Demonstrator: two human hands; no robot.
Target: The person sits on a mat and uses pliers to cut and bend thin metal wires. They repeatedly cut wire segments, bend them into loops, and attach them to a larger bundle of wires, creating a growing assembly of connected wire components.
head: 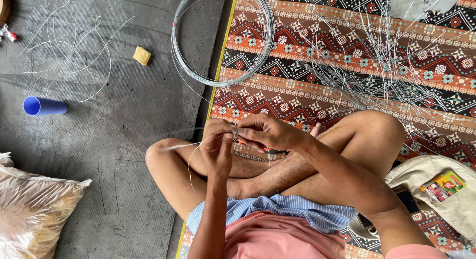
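Our fingers meet just above our crossed legs: the right hand pinches a small dark tool with an orange grip against a thin wire, and the left hand is closed around that same wire, which loops down and trails off to our left over the knee. What the tool's tip is doing is too small to make out.

As we judge it, the work sits somewhere in the middle. A pile of cut wire lengths lies spread on the mat ahead, a few loose strands rest on the concrete, and the wire coil is far from used up, so plenty remains.

We sit on a patterned woven mat with a yellow edge, laid over a grey concrete floor. On the floor are a blue tube, a small yellow block and a clear plastic sack of brown material. At our right lies a beige bag with a phone and a small colourful packet on it.
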